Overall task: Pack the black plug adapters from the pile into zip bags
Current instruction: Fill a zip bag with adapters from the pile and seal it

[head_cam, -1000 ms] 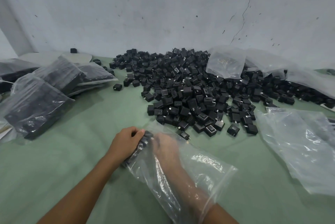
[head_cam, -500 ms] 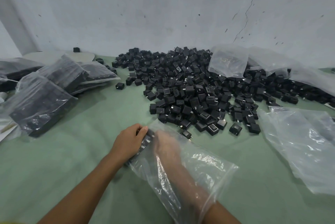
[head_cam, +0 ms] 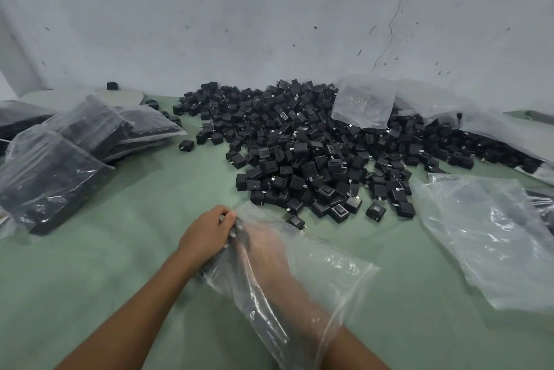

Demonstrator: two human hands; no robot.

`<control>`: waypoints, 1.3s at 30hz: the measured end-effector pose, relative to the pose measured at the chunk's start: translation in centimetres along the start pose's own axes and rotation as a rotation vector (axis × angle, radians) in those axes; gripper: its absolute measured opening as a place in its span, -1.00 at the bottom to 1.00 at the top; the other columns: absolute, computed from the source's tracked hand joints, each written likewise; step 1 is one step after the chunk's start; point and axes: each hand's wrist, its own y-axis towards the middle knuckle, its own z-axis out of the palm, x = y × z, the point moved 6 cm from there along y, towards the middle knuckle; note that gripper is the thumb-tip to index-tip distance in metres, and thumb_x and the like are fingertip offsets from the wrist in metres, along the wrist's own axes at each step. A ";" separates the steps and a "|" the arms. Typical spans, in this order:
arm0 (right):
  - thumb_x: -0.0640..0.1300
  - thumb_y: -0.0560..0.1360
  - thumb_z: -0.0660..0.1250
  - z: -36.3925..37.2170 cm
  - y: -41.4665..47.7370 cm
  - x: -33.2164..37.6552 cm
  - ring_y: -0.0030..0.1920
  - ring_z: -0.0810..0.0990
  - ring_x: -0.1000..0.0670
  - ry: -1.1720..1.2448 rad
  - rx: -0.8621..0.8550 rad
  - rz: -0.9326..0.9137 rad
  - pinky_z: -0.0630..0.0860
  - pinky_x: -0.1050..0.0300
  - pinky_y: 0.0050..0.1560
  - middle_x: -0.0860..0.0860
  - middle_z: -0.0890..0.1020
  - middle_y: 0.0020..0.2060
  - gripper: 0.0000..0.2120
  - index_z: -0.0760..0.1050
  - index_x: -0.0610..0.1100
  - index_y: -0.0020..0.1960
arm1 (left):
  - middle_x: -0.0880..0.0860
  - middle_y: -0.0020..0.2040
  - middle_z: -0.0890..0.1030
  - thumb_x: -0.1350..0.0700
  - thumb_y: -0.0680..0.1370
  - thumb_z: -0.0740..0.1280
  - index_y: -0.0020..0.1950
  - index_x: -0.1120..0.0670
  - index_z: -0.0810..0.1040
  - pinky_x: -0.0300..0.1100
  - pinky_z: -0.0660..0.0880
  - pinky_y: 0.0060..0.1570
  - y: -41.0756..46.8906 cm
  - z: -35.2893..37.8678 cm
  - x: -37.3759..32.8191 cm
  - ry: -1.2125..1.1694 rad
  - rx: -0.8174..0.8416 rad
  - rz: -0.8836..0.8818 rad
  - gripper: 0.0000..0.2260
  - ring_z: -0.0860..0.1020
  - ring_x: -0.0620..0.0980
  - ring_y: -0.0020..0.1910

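Near centre of the green desk (head_cam: 105,264): one clear zip bag (head_cam: 329,273) lies flat, mouth toward the person.

Hands:
- Right hand (head_cam: 263,246) is inside the bag past the wrist. It shows only through the plastic and is blurred, so I cannot tell whether its fingers are straight or curled on anything.
- Left hand (head_cam: 207,233) is outside the bag, fingers curled, gripping the bag's far left end. It touches the packed adapters (head_cam: 239,239), which show through the film as a dark strip along the bag's left edge.

Pile of black plug adapters (head_cam: 299,154): loose heap beyond the hands, spreading right along the foot of the grey wall (head_cam: 269,10). Its nearest pieces lie just beyond the bag's far edge.

One stray adapter (head_cam: 186,145) sits apart, left of the heap.

Left of desk: several filled bags (head_cam: 51,178), stacked and leaning on each other, with dark contents.

Right of desk: empty bags (head_cam: 491,237) lying flat. One more crumpled bag (head_cam: 362,103) rests on top of the heap.
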 end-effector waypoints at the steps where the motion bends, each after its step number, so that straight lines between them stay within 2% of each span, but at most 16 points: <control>1: -0.70 0.38 -0.16 1.5 0.7 0.6 0.08 0.47 0.04 0.035 0.075 0.021 0.09 -0.04 0.46 0.08 0.53 0.11 -0.49 0.31 -0.34 0.14 | -0.12 -0.27 0.66 -0.11 0.68 0.12 -0.03 -0.15 0.53 -0.10 0.56 -0.13 0.0 0.0 -0.1 -0.005 0.009 0.010 -0.78 0.60 -0.16 -0.33; 2: -0.76 0.30 -0.18 1.1 0.8 0.9 0.14 0.49 0.04 -0.081 0.086 0.037 0.33 0.43 0.23 0.05 0.58 0.17 -0.46 0.29 -0.43 0.13 | -0.14 -0.28 0.65 -0.10 0.68 0.12 -0.04 -0.15 0.53 -0.11 0.57 -0.15 0.0 -0.1 -0.3 -0.007 0.018 0.021 -0.78 0.59 -0.17 -0.37; 3: -0.72 0.41 -0.12 0.2 0.0 0.8 0.14 0.52 0.04 -0.071 0.094 0.009 0.33 0.49 0.16 0.00 0.62 0.18 -0.56 0.35 -0.45 0.12 | -0.16 -0.30 0.64 -0.09 0.68 0.12 -0.06 -0.15 0.54 -0.12 0.56 -0.17 0.0 -0.1 -0.4 -0.008 0.023 0.032 -0.76 0.58 -0.19 -0.41; 4: -0.57 0.55 -0.01 -1.5 -1.4 0.0 0.12 0.54 -0.03 -0.143 0.076 -0.103 0.34 0.51 0.05 -0.12 0.63 0.19 -0.68 0.42 -0.45 0.18 | -0.18 -0.30 0.63 -0.08 0.69 0.11 -0.08 -0.15 0.55 -0.13 0.55 -0.18 -0.1 -0.1 -0.6 -0.008 0.025 0.041 -0.74 0.57 -0.20 -0.43; 6: -0.31 0.65 0.17 -5.3 -5.5 0.2 0.17 0.57 -0.16 0.240 0.239 0.042 0.39 0.38 0.06 -0.27 0.61 0.18 -0.73 0.51 -0.39 0.27 | -0.17 -0.31 0.63 -0.06 0.69 0.11 -0.12 -0.13 0.56 -0.14 0.54 -0.21 -0.2 -0.2 -0.7 -0.016 0.023 0.049 -0.71 0.56 -0.19 -0.44; 9: -0.19 0.61 0.33 -10.1 -10.1 -1.2 0.27 0.56 0.01 0.179 0.531 -0.103 0.41 0.26 0.31 -0.08 0.61 0.24 -0.69 0.55 -0.21 0.33 | -0.17 -0.31 0.62 -0.05 0.69 0.11 -0.12 -0.13 0.57 -0.17 0.50 -0.24 -0.2 -0.3 -0.7 -0.007 0.022 0.053 -0.70 0.55 -0.21 -0.43; 12: -0.05 0.61 0.35 -16.5 -13.0 -0.4 0.15 0.62 0.19 0.228 0.664 -0.220 0.51 0.21 0.23 0.18 0.68 0.10 -0.77 0.65 -0.06 0.21 | -0.19 -0.32 0.63 -0.05 0.69 0.11 -0.10 -0.11 0.56 -0.13 0.55 -0.26 -0.2 -0.3 -0.8 -0.031 0.023 0.051 -0.72 0.54 -0.19 -0.50; 16: 0.07 0.61 0.31 -23.7 -9.3 2.0 -0.08 0.68 0.10 0.347 0.389 -0.296 0.61 0.24 -0.12 0.12 0.70 -0.04 -0.82 0.63 0.13 0.16 | -0.11 -0.29 0.65 -0.06 0.69 0.11 -0.08 -0.12 0.56 -0.07 0.59 -0.28 -0.4 -0.2 -0.8 -0.037 0.028 0.048 -0.73 0.55 -0.14 -0.50; 17: 0.05 0.60 0.32 -23.8 -6.9 1.7 -0.15 0.67 0.08 0.333 0.288 -0.256 0.62 0.19 -0.16 0.09 0.71 -0.09 -0.85 0.64 0.14 0.11 | -0.10 -0.28 0.65 -0.06 0.69 0.11 -0.09 -0.13 0.56 -0.07 0.59 -0.27 -0.4 -0.2 -0.9 -0.036 0.027 0.048 -0.73 0.56 -0.14 -0.48; 19: 0.01 0.59 0.31 -21.9 -1.6 -0.1 -0.15 0.67 0.02 0.171 0.161 -0.082 0.65 0.07 -0.09 0.07 0.69 -0.16 -0.87 0.65 0.09 0.01 | -0.11 -0.28 0.66 -0.06 0.69 0.11 -0.10 -0.14 0.57 -0.08 0.59 -0.22 -0.4 -0.2 -0.9 -0.033 0.030 0.048 -0.72 0.58 -0.15 -0.43; 22: 0.03 0.60 0.26 -16.4 3.2 -4.0 0.02 0.64 -0.16 -0.281 0.253 0.217 0.59 -0.03 0.08 -0.06 0.63 -0.09 -0.78 0.54 -0.08 -0.11 | -0.14 -0.26 0.66 -0.06 0.70 0.12 -0.09 -0.16 0.56 -0.11 0.57 -0.19 -0.3 -0.1 -0.6 -0.018 0.038 0.043 -0.73 0.59 -0.17 -0.40; 25: 0.17 0.57 0.26 -12.3 4.3 -7.0 -0.06 0.56 -0.16 -0.428 0.306 0.270 0.52 0.03 -0.03 -0.09 0.55 -0.14 -0.62 0.43 -0.13 -0.21 | -0.26 -0.27 0.63 -0.06 0.69 0.13 -0.10 -0.18 0.55 -0.25 0.42 -0.30 -0.2 0.0 -0.5 -0.018 0.026 0.050 -0.74 0.58 -0.25 -0.39; 28: 0.21 0.58 0.25 -10.5 4.2 -8.1 -0.11 0.57 -0.13 -0.357 0.323 0.242 0.47 0.06 -0.16 -0.03 0.55 -0.22 -0.62 0.50 -0.12 -0.11 | -0.34 -0.27 0.61 -0.07 0.69 0.13 -0.10 -0.17 0.56 -0.25 0.39 -0.30 -0.3 -0.2 -0.6 -0.031 0.023 0.046 -0.74 0.58 -0.27 -0.38; 34: 0.17 0.54 0.32 -9.3 3.0 -8.2 -0.07 0.56 -0.04 -0.148 0.306 0.187 0.45 0.07 -0.16 0.02 0.58 -0.12 -0.77 0.42 0.02 -0.05 | -0.18 -0.28 0.65 -0.10 0.68 0.14 -0.08 -0.19 0.56 -0.20 0.45 -0.26 -0.3 -0.2 -0.4 -0.027 0.014 0.034 -0.76 0.57 -0.25 -0.38; 37: 0.12 0.52 0.36 -12.6 1.8 -8.5 -0.10 0.58 -0.03 0.087 0.091 0.267 0.50 0.08 -0.14 0.03 0.60 -0.13 -0.82 0.46 0.05 -0.03 | -0.25 -0.27 0.63 -0.08 0.68 0.15 -0.10 -0.20 0.56 -0.26 0.40 -0.26 -0.4 -0.2 -0.4 -0.033 0.014 0.043 -0.76 0.56 -0.32 -0.31; 39: 0.00 0.54 0.36 -16.8 -0.3 -9.1 -0.18 0.64 -0.06 0.376 -0.108 0.317 0.62 -0.02 -0.12 -0.03 0.64 -0.17 -0.93 0.53 0.01 -0.04 | -0.32 -0.27 0.61 -0.07 0.68 0.15 -0.10 -0.19 0.56 -0.29 0.38 -0.27 -0.4 -0.3 -0.5 -0.038 0.012 0.045 -0.76 0.55 -0.37 -0.27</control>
